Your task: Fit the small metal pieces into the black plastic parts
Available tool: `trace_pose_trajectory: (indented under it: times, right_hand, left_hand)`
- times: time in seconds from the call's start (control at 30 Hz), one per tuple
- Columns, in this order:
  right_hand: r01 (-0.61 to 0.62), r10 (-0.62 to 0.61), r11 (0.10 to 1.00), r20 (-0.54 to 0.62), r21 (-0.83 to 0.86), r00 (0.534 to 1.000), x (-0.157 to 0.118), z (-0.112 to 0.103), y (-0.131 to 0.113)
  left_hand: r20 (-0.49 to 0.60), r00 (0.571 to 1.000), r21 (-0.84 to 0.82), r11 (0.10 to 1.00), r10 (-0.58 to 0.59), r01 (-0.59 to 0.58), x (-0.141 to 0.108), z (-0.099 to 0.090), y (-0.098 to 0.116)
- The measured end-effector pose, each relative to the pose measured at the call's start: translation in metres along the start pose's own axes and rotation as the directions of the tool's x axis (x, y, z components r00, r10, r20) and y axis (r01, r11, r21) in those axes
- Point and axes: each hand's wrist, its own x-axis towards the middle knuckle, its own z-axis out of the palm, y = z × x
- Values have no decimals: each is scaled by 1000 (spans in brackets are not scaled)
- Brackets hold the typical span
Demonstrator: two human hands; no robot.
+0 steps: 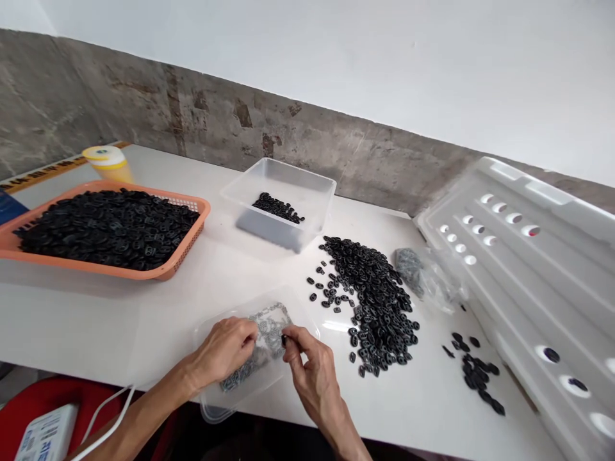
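The wall has two parts: a plain white upper wall (336,64) and, below it, a grey band (216,121) that looks like bare cement or stone. The band is mottled, with rusty brown stains, a dark vertical streak towards the left and a few darker, ragged patches. At far left the wall appears to turn a corner. A white tabletop (144,326) runs along the band, its far-left edge marked by a yellow-orange strip (48,176) with dark lettering. Below the near edge, at lower left, is a red seat (52,387). Light is bright and fairly even, with a small glare on the tabletop.
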Motion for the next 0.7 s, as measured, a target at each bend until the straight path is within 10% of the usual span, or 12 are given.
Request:
trace_pose_trajectory:
  times: [0.27, 0.53, 0.7]
  right_hand:
    - [-319, 217, 731, 238, 603, 947, 2, 7, -18]
    - [-344, 243, 657, 243, 671, 939, -2, 17, -25]
    - [-286, 254, 796, 134, 534, 958, -4, 18, -22]
  left_hand:
    - [128, 983, -687, 702, -134, 185, -13, -5, 18]
    - [99, 980, -909, 385, -173, 159, -26, 8, 16]
    - [55, 970, -925, 354, -237, 139, -29, 9, 14]
